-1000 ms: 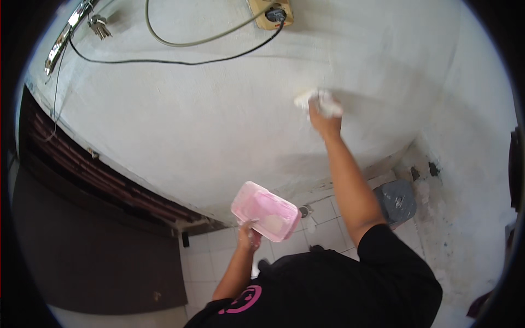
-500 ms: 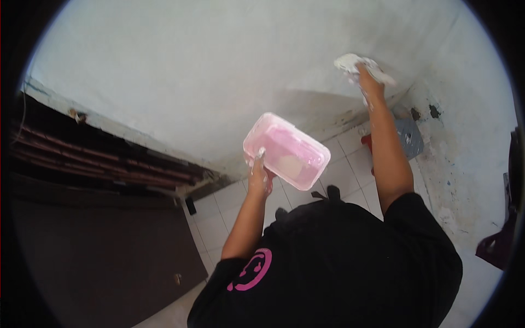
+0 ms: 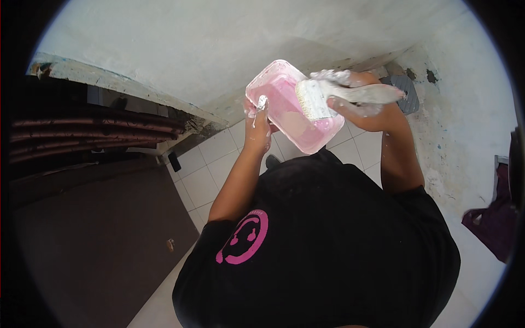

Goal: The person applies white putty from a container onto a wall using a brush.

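My left hand [image 3: 259, 121] grips the left rim of a pink plastic tub [image 3: 284, 98], its paint-smeared thumb over the inside wall. A little pale paint lies in the bottom of the tub, which is tilted. My right hand [image 3: 358, 104], coated in white paint, is closed on a wide paintbrush [image 3: 319, 99]. The brush's bristles hang over the tub's right half, and its pale handle points to the right. Whether the bristles touch the tub or the paint, I cannot tell.
Ahead rises a whitish wall [image 3: 180, 44] with a peeling lower edge. A brown panel [image 3: 98, 235] and maroon folded fabric [image 3: 98, 131] are at the left. White tiles [image 3: 208, 164] cover the floor. A grey object [image 3: 402, 90] stands in the far right corner; purple cloth [image 3: 489, 224] hangs at the right.
My right hand has come down from the wall and left to the tub, bringing the paintbrush into clear view. My left hand has raised the tub a little in view.
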Action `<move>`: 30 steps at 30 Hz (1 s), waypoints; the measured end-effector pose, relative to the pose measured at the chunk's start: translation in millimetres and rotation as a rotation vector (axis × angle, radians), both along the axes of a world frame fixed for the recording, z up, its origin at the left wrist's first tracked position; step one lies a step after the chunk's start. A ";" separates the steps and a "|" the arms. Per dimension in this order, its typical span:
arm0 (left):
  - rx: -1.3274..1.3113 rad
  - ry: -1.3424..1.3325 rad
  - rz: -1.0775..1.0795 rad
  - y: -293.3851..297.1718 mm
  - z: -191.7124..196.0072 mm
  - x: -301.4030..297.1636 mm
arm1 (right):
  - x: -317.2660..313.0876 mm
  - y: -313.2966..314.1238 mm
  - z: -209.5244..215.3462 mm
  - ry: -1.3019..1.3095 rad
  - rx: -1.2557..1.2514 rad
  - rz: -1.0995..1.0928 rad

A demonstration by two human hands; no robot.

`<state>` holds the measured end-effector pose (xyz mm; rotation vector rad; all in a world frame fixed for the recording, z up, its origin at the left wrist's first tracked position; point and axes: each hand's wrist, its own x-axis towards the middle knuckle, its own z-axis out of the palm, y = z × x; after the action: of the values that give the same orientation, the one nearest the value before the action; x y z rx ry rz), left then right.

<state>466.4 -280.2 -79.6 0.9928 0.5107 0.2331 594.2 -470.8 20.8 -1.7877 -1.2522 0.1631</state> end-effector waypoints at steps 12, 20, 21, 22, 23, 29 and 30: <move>0.044 -0.047 0.032 0.3 -7.6 -1.9 | -13.8 16.4 -6.0 -0.034 -0.205 -0.018; 0.038 -0.054 0.007 4.8 -11.2 -0.7 | -15.9 30.9 -15.8 -0.131 -0.412 0.065; 0.042 -0.042 0.007 5.8 -13.0 -0.8 | -15.7 30.7 -17.0 -0.126 -0.358 0.065; 0.044 -0.041 0.009 6.6 -15.6 -0.1 | -16.4 31.7 -17.4 -0.126 -0.356 0.068; 0.045 -0.071 0.021 7.2 -19.4 0.4 | -17.9 33.0 -17.6 -0.117 -0.381 0.055; 0.046 -0.028 0.041 3.6 -5.2 4.6 | -17.2 40.3 -24.7 -0.054 -0.519 0.021; 0.033 -0.050 0.061 4.3 -10.1 5.0 | -16.7 40.5 -25.4 -0.051 -0.536 0.023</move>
<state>471.5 -275.9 -89.7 1.0015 0.4931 0.3213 577.5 -430.3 -4.6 -2.2400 -1.3502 0.5088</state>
